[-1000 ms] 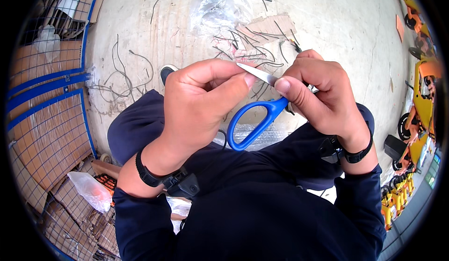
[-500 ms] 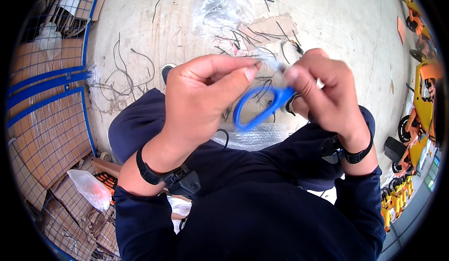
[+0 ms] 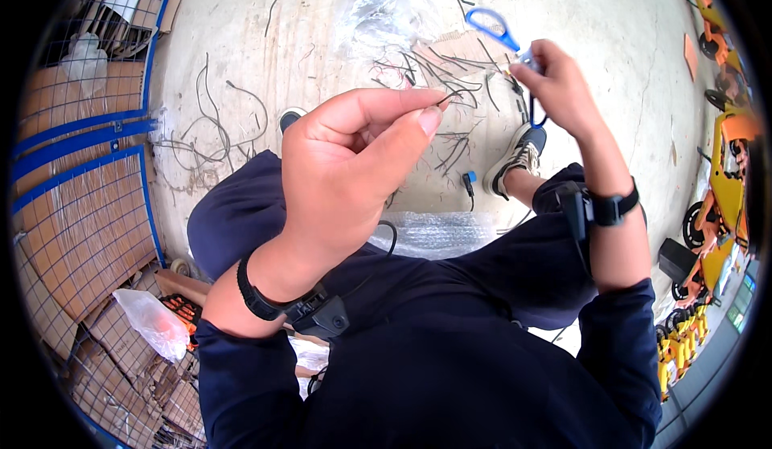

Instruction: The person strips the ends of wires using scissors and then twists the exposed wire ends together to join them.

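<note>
My left hand [image 3: 346,168] is closed in a pinch, thumb against forefinger, on the end of a thin dark cable [image 3: 460,92]. The cable's free part sticks out to the right of the fingertips. Farther to the right, my right hand [image 3: 559,87] is closed around a pair of blue-handled scissors [image 3: 512,45]. One handle loop points up and to the left, the other hangs below the fingers. The blades are mostly hidden by the hand and blurred. Short pieces of dark wire [image 3: 454,151] lie on the floor beneath the hands.
A clear plastic bag [image 3: 382,15] and a cardboard piece [image 3: 466,51] lie ahead. Loose black cables [image 3: 211,119] spread at left beside a blue mesh cage [image 3: 146,200]. Bubble wrap [image 3: 434,233] lies between my legs. Yellow wheeled machines [image 3: 728,176] line the right.
My right hand has moved away from the left, up and to the right, and the scissors have turned in it. My left hand stays nearly still, holding the cable.
</note>
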`<state>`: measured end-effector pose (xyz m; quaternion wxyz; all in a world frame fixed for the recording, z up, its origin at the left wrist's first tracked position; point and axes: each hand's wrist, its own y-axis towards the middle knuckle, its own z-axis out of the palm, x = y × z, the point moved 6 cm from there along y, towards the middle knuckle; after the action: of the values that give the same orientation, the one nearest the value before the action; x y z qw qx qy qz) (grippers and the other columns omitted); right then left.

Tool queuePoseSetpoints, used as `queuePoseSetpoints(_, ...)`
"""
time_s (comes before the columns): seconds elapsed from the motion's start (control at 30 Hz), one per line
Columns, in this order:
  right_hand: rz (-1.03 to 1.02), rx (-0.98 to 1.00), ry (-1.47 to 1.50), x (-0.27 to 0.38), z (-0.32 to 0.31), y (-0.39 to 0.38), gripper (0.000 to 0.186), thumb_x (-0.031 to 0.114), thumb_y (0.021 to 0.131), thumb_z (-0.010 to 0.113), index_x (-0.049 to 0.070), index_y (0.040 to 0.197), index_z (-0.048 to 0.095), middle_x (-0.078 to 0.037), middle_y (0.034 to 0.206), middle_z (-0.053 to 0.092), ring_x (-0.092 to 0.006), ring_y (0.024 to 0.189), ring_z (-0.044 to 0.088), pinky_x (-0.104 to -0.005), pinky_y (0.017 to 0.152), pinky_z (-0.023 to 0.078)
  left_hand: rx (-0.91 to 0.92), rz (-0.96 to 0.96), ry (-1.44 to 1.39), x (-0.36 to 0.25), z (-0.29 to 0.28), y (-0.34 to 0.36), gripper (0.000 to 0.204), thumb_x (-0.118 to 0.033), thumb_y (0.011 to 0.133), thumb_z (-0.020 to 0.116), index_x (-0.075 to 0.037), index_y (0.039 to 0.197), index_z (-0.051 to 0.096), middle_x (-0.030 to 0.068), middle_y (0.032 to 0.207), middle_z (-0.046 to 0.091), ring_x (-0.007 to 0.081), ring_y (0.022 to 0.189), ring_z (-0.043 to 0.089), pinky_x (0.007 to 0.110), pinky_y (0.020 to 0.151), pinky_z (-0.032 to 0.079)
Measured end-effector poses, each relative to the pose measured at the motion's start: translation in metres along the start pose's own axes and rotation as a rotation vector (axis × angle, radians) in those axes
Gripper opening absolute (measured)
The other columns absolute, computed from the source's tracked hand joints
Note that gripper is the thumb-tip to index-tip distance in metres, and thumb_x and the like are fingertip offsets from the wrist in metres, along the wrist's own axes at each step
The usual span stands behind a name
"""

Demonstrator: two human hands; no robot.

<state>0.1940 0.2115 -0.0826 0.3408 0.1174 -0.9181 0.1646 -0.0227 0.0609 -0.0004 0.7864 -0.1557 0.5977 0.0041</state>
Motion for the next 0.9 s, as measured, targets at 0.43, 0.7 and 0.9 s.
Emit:
queuePoseSetpoints(0.43,0.382,0.472,-0.410,-0.263,0.253,-0.001,0.036,0.018,0.072,0.062,-0.007,0.097,0.065,-0.028,0.102,0.064,-0.0393,0.100,0.062,-0.0408,0.087,0.050,-0.023,-0.064,-0.083,0.014,-0.013,0.014,0.018,-0.005,0.087,0.064,0.005,0.102,0.065,0.0081,0.093,0.069,0.0000,0.057,0.042,0.017,0.055,0.037)
queuePoseSetpoints(0.7,0.384,0.280,-0.469,-0.267,0.233,0.021,0.057,0.029,0.071,0.069,-0.005,0.115,0.057,-0.027,0.110,0.061,-0.0389,0.108,0.058,-0.0415,0.092,0.047,-0.017,-0.232,-0.066,0.015,-0.015,0.017,0.016,-0.004,0.087,0.063,0.005,0.099,0.063,0.0028,0.080,0.064,0.0007,0.056,0.040,0.018,0.065,0.044)
queuePoseSetpoints(0.9,-0.085,0.128,0.265,-0.036,0.092,0.086,0.033,0.026,0.092,0.062,-0.003,0.106,0.063,-0.007,0.089,0.066,-0.0140,0.082,0.061,-0.0272,0.075,0.048,0.077,-0.138,0.042,0.011,-0.005,0.015,0.012,-0.001,0.086,0.063,0.003,0.096,0.065,0.0004,0.076,0.061,0.0024,0.062,0.047,0.018,0.064,0.043)
